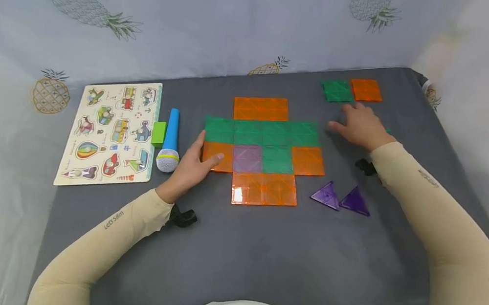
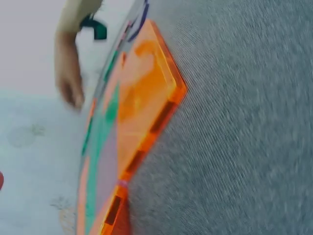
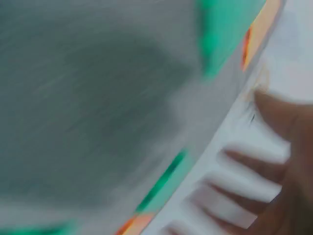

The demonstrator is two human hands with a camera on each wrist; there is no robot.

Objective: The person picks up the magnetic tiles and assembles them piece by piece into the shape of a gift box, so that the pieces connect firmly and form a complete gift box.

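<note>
Translucent square tiles lie flat, edge to edge, in a cross-like layout. A green row (image 1: 248,132) crosses it, with orange tiles (image 1: 261,109) behind and more orange tiles (image 1: 264,189) in front. One tile inside is pale purple (image 1: 247,158). My left hand (image 1: 190,167) rests at the layout's left end, thumb over the left orange tile (image 1: 222,151) and fingers extended along its edge. At the back right, my right hand (image 1: 362,124) is above the table with fingers spread, holding nothing. Just beyond its fingertips lie a loose green tile (image 1: 337,91) and an orange tile (image 1: 366,90).
Two purple triangle tiles (image 1: 356,201) lie right of the layout's front. To the left are a blue toy microphone (image 1: 171,133), a light green block (image 1: 159,134) and a vehicle puzzle board (image 1: 111,135). A bit of green (image 1: 389,130) shows behind my right wrist. A pineapple-print curtain (image 1: 221,22) hangs behind.
</note>
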